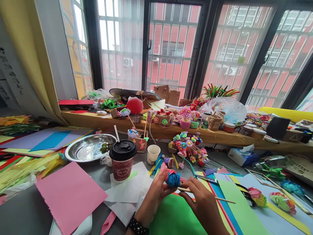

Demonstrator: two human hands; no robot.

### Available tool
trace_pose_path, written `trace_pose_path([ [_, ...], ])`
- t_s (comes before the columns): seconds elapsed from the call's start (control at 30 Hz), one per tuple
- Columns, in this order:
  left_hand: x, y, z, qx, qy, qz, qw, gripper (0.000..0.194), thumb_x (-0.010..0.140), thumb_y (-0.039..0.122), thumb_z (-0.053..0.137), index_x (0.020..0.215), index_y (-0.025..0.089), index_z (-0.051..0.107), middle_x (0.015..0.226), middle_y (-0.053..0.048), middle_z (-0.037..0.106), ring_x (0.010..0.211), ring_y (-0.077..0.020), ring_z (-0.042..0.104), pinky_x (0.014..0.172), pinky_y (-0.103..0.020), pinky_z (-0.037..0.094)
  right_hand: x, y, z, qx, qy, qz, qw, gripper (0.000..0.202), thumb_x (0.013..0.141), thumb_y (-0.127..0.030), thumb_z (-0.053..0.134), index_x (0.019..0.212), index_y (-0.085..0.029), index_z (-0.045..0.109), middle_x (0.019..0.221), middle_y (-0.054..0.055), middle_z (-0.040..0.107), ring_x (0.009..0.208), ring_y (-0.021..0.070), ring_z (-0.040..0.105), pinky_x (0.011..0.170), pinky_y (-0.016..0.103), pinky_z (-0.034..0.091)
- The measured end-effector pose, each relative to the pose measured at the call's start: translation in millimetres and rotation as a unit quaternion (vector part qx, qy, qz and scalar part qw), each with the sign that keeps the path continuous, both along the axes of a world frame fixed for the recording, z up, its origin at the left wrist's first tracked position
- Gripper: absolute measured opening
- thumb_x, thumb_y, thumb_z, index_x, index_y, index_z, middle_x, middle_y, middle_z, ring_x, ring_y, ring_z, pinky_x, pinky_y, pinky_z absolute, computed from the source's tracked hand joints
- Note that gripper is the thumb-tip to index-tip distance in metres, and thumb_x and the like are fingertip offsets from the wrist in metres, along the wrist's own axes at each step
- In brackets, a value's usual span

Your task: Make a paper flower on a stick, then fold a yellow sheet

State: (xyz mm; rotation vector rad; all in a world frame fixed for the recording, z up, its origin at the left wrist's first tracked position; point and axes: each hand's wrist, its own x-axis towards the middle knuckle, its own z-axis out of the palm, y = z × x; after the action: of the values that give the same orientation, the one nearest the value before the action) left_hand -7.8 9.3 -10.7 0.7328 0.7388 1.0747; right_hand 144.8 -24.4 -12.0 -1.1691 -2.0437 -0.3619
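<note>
In the head view, my left hand (pixel 158 189), with a black dotted band at the wrist, is closed around a blue and pink paper flower (pixel 173 179). The fingers of my right hand (pixel 199 194) pinch a thin wooden stick (pixel 226 199) that runs from beside the flower out to the right. Whether the stick is joined to the flower is hidden by my fingers. Green material (pixel 171 215) lies below my hands. Two more paper flowers, a pink and yellow one (pixel 256 195) and a multicoloured one (pixel 282 201), rest on the right.
A lidded drink cup (pixel 122 161) with a straw, a white paper cup (pixel 153 154) and a metal plate (pixel 73 153) stand ahead and left. Pink paper (pixel 70 195) lies left; scissors (pixel 207 179) lie right among coloured sheets. Crafts line the windowsill (pixel 105 122).
</note>
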Motion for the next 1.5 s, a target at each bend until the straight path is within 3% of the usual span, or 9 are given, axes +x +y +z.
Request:
trace_pose_path([
  [0.27,-6,7,-1.3,0.035,0.042,-0.049,0.997,0.057,0.069,0.062,0.046,0.101,0.015,0.050,0.099,-0.011,0.057,0.064,-0.0154,0.062,0.051,-0.024,0.047,3,1,-2.0,-0.002,0.013,-0.012,1.000,0.023,0.083,-0.034,0.044,0.083,-0.019,0.061,0.075,0.005,0.064,0.068,0.0164,0.063,0.054,0.022,0.049],
  [0.43,-5,6,-2.4,0.137,0.140,-0.014,0.981,0.050,0.061,0.047,0.065,0.096,0.015,0.050,0.089,-0.007,0.055,0.060,-0.0138,0.058,0.048,-0.021,0.043,2,-2,4.0,-0.003,0.066,-0.028,0.997,0.028,0.086,-0.030,0.038,0.078,-0.019,0.062,0.072,0.005,0.064,0.065,0.0147,0.062,0.054,0.021,0.048],
  [0.6,0,-3,-3.9,0.255,0.246,0.066,0.933,0.046,0.065,0.036,0.065,0.105,0.019,0.051,0.090,-0.006,0.055,0.064,-0.0149,0.053,0.058,-0.025,0.043,1,-3,2.2,0.004,0.057,-0.051,0.997,0.028,0.085,-0.029,0.037,0.077,-0.018,0.062,0.070,0.005,0.064,0.063,0.0157,0.062,0.053,0.022,0.047],
  [0.73,3,-13,-4.4,0.374,0.311,0.159,0.859,0.039,0.068,0.028,0.064,0.106,0.027,0.057,0.103,-0.008,0.052,0.096,-0.0258,0.046,0.084,-0.035,0.035,-2,-2,0.6,0.032,0.076,-0.100,0.992,0.033,0.085,-0.034,0.035,0.073,-0.018,0.062,0.069,0.007,0.064,0.064,0.0176,0.062,0.052,0.024,0.047],
  [0.83,5,-18,-7.6,0.443,0.347,0.152,0.812,0.024,0.075,0.024,0.056,0.097,0.030,0.062,0.104,-0.007,0.054,0.101,-0.0265,0.044,0.090,-0.038,0.028,-6,-4,2.0,0.035,0.091,-0.096,0.991,0.033,0.085,-0.034,0.036,0.069,-0.018,0.061,0.067,0.005,0.064,0.062,0.0167,0.062,0.051,0.024,0.047],
  [0.97,5,-18,-9.0,0.465,0.385,0.139,0.785,0.019,0.078,0.023,0.051,0.089,0.030,0.065,0.097,-0.007,0.058,0.092,-0.0257,0.048,0.085,-0.038,0.031,-12,-8,5.6,0.023,0.118,-0.077,0.990,0.029,0.084,-0.031,0.037,0.068,-0.019,0.059,0.064,0.004,0.062,0.060,0.0155,0.060,0.051,0.023,0.046],
  [1.2,2,-14,0.8,0.472,0.323,0.091,0.816,0.016,0.078,0.024,0.052,0.082,0.028,0.066,0.085,-0.006,0.063,0.086,-0.0235,0.051,0.081,-0.035,0.036,-6,-7,11.8,-0.068,0.138,-0.017,0.988,0.016,0.080,-0.023,0.044,0.082,-0.020,0.060,0.074,0.002,0.060,0.060,0.0126,0.059,0.050,0.020,0.046],
  [1.4,-4,-14,6.7,0.466,0.367,0.070,0.802,0.016,0.077,0.022,0.052,0.082,0.027,0.067,0.082,-0.006,0.064,0.080,-0.0218,0.055,0.072,-0.031,0.040,5,-9,18.1,-0.103,0.088,0.072,0.988,0.030,0.077,-0.014,0.042,0.100,-0.023,0.058,0.089,0.005,0.058,0.074,0.0140,0.060,0.061,0.022,0.050],
  [1.5,-8,-13,12.5,0.453,0.363,0.068,0.811,0.012,0.075,0.023,0.056,0.080,0.025,0.067,0.076,-0.004,0.065,0.074,-0.0200,0.057,0.069,-0.028,0.041,6,-12,21.0,-0.129,0.093,0.088,0.983,0.031,0.076,-0.013,0.044,0.102,-0.023,0.056,0.093,0.005,0.057,0.081,0.0153,0.058,0.069,0.025,0.049],
])
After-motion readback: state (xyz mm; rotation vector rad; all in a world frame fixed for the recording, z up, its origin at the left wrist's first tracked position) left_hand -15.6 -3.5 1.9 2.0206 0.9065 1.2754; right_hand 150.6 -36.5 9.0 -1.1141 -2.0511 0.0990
